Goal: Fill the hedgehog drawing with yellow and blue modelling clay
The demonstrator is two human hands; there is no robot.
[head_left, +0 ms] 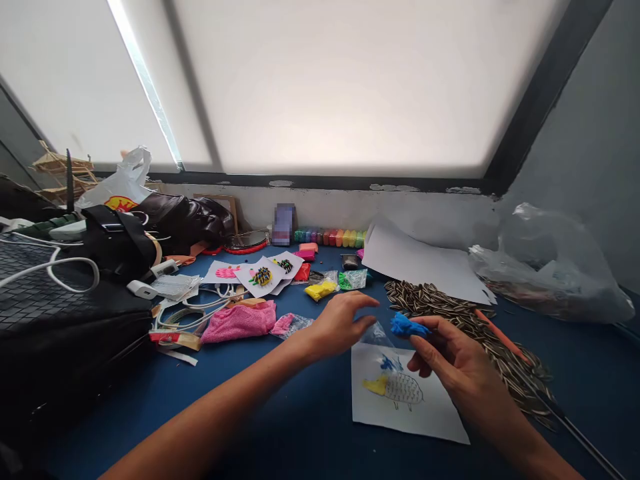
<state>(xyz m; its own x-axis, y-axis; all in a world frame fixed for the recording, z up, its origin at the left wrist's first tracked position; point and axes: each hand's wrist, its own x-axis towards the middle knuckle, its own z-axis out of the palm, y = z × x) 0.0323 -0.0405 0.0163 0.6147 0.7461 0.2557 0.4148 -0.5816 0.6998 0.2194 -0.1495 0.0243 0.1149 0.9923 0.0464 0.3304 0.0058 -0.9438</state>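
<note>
My right hand (453,357) pinches a lump of blue modelling clay (407,325) between thumb and fingers, above a white paper (410,420). The paper carries a drawn animal with a yellow clay head, a scale-patterned body and blue clay on top. To the left of the lump is my left hand (340,323), its thumb and forefinger apart. A clear plastic film (379,335) shows just beyond the left thumb; whether the hand touches it I cannot tell.
Striped sunflower seeds (430,300) are heaped at right, with an orange stick (503,335) across them. Yellow clay (320,289), finished pictures (261,277) and a pink cloth (240,321) lie left of centre. A black bag (70,333) fills the left; a clear plastic bag (555,273) stands right.
</note>
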